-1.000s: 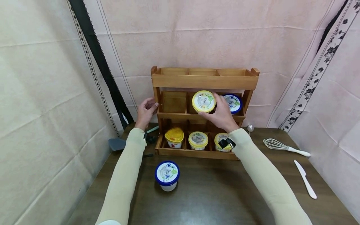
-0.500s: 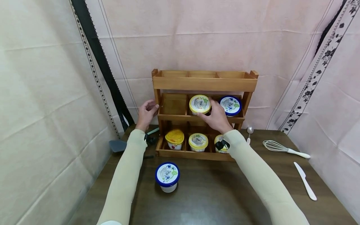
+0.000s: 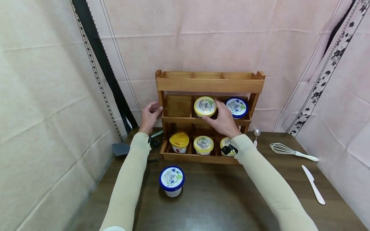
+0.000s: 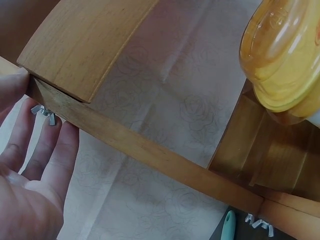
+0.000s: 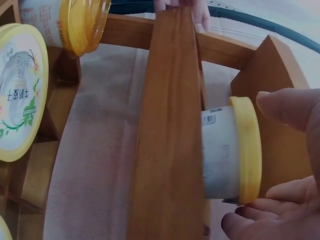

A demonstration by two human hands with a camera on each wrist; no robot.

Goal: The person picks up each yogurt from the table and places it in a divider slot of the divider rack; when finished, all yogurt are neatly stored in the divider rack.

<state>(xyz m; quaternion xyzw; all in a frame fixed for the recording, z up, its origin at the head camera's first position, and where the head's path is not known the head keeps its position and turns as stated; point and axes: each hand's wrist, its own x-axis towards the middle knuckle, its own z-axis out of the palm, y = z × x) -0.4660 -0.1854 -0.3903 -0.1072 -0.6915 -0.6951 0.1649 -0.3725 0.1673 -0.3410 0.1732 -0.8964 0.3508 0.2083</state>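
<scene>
A three-tier wooden rack (image 3: 210, 85) stands at the back of the table. My left hand (image 3: 150, 116) grips its left side post, with the thumb on one side and fingers behind, beside a wing nut (image 4: 44, 114) in the left wrist view. In the middle tier's centre compartment sits a yellow-lidded tub (image 3: 205, 106). My right hand (image 3: 222, 120) holds it at the lid, thumb and fingers spanning the edge; its lower part is behind the front rail (image 5: 167, 130) in the right wrist view. A blue-lidded tub (image 3: 237, 107) sits to its right.
Yellow-lidded tubs (image 3: 203, 145) fill the bottom tier, and another blue-lidded tub (image 3: 171, 179) stands on the table in front. At right lie a whisk (image 3: 284, 149), a white knife (image 3: 313, 184) and a spoon (image 3: 257, 132). A grey-blue spatula (image 3: 120, 149) lies at left.
The right hand has lowered the yellow-lidded tub leftward into the middle tier's centre compartment, uncovering more of the blue-lidded tub beside it. The left hand stays on the post.
</scene>
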